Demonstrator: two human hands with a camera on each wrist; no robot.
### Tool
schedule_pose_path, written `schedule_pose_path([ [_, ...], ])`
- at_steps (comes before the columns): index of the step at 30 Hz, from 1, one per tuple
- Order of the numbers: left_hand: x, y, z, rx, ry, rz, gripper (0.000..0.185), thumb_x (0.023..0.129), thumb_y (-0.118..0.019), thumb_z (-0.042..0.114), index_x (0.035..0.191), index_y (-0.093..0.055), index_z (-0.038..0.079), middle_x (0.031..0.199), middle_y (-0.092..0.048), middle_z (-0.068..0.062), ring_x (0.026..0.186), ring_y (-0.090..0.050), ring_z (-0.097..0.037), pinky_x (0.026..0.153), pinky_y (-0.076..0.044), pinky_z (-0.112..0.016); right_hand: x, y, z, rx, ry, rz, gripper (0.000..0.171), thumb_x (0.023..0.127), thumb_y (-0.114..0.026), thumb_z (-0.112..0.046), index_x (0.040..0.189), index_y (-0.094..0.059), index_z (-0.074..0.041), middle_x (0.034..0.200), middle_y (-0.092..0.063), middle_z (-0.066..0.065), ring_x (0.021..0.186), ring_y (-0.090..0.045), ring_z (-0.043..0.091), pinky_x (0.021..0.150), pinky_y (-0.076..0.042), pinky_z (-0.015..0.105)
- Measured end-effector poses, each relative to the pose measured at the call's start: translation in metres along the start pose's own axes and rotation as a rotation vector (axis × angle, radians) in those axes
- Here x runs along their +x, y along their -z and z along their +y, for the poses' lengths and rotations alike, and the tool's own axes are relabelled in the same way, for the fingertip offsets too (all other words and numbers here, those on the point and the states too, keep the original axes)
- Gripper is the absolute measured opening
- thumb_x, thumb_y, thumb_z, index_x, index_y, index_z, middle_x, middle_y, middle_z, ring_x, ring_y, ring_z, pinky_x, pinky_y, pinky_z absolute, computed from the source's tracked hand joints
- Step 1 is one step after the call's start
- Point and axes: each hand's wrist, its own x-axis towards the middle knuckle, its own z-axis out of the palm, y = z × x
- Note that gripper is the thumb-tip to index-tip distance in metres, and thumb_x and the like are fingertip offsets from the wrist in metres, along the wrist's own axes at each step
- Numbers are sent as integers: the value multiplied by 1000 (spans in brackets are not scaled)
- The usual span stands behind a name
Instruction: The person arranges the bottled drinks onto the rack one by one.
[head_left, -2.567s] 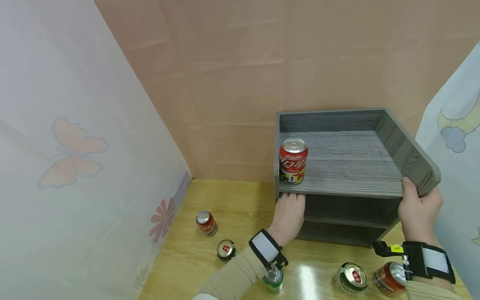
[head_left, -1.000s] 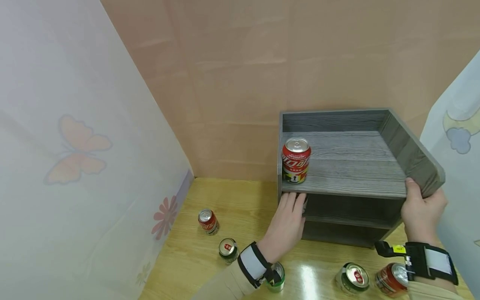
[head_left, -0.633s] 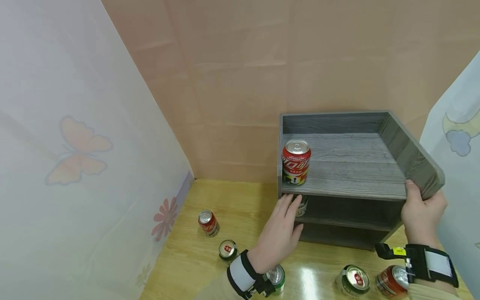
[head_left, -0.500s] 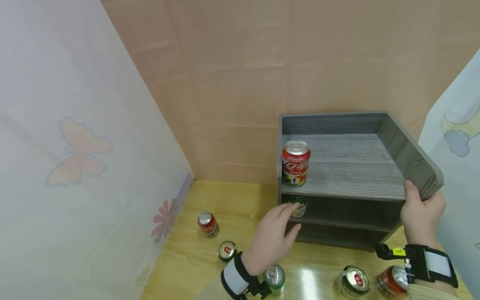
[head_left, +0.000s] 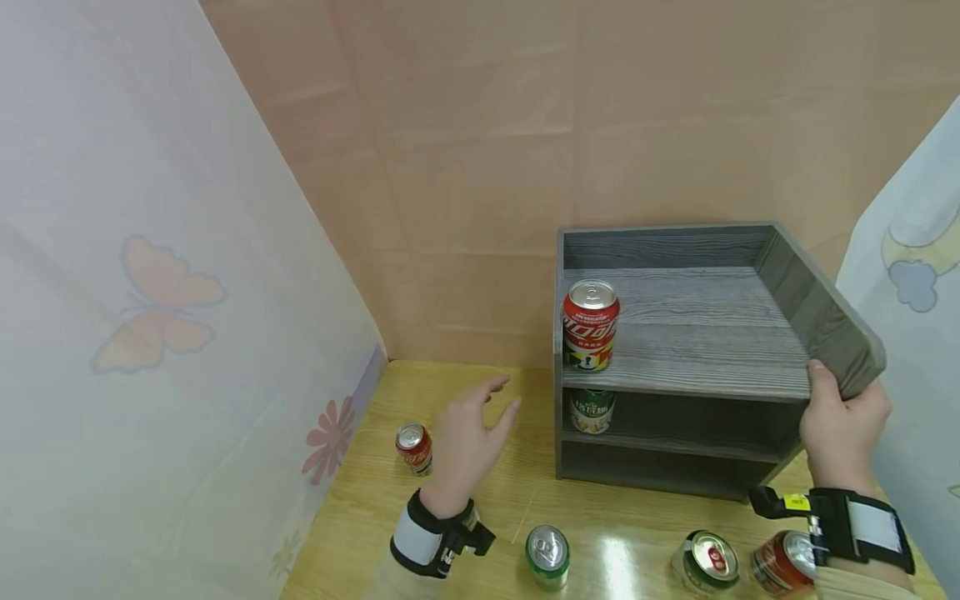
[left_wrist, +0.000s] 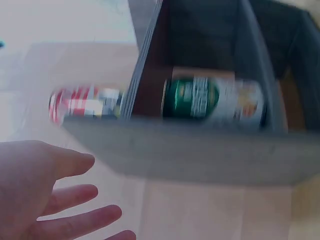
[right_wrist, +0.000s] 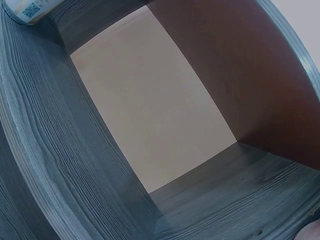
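A grey wooden shelf unit (head_left: 697, 371) stands on the table at the right. A red can (head_left: 591, 325) is upright on its top level, and a green can (head_left: 592, 410) stands on the level below. My left hand (head_left: 498, 398) hovers open with spread fingers left of the shelf, holding nothing, near a small red can (head_left: 414, 447) on the table. My right hand (head_left: 836, 408) grips the shelf's front right corner, thumb on top. In the left wrist view, blurred, the green can (left_wrist: 212, 97) lies beyond my fingers (left_wrist: 75, 200).
Three more cans stand along the near table edge: a green one (head_left: 547, 557), another green one (head_left: 705, 560) and a red one (head_left: 780, 558). A sheer curtain with a butterfly (head_left: 150, 308) closes the left side, and another curtain (head_left: 915, 275) hangs at the right.
My left hand has drawn back leftward from the shelf's middle level, uncovering the green can that now stands there. The right hand has kept its grip on the corner.
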Motion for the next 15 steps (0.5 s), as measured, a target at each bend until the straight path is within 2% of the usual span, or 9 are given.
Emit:
schedule_pose_path([
  [2, 3, 6, -10, 29, 53, 7, 36, 95, -74, 32, 125, -72, 11, 112, -74, -6, 83, -71, -21, 35, -34, -22, 0, 0, 0, 4, 3, 4, 31, 106, -54, -23, 136, -60, -24, 109, -56, -12, 96, -49, 4, 82, -35, 19],
  [3, 5, 9, -16, 34, 74, 11, 36, 96, -73, 32, 125, -72, 11, 112, -74, -7, 83, -72, -21, 35, -33, -22, 0, 0, 0, 9, 1, 5, 31, 106, -55, -23, 137, -60, -24, 109, -57, -12, 96, -49, 4, 83, -35, 20],
  [7, 10, 17, -36, 81, 123, 22, 39, 97, -71, 34, 127, -70, 8, 114, -73, -10, 84, -71, -25, 40, -41, -26, 1, 0, 1, 15, -8, 10, 31, 105, -55, -23, 136, -60, -24, 109, -57, -12, 95, -50, 4, 83, -35, 20],
  [11, 12, 21, -53, 153, 133, 19, 43, 96, -72, 34, 128, -69, 5, 117, -71, -14, 86, -71, -28, 58, -55, -38, 0, 1, 1, 4, -7, 3, 32, 106, -54, -24, 137, -60, -24, 109, -57, -12, 96, -50, 4, 82, -36, 20],
  [14, 11, 20, -66, 198, 165, 0, 46, 96, -73, 35, 129, -68, 3, 120, -70, -15, 96, -70, -32, 66, -57, -42, 0, 1, 1, -7, -6, -7, 32, 106, -53, -26, 138, -59, -24, 110, -57, -12, 97, -50, 5, 82, -36, 20],
  [15, 10, 19, -71, 212, 179, -9, 47, 95, -73, 36, 129, -68, 3, 121, -69, -16, 96, -70, -33, 64, -57, -42, 0, 1, 1, -7, -8, -8, 32, 106, -53, -27, 138, -59, -24, 110, -57, -12, 97, -50, 5, 82, -36, 20],
])
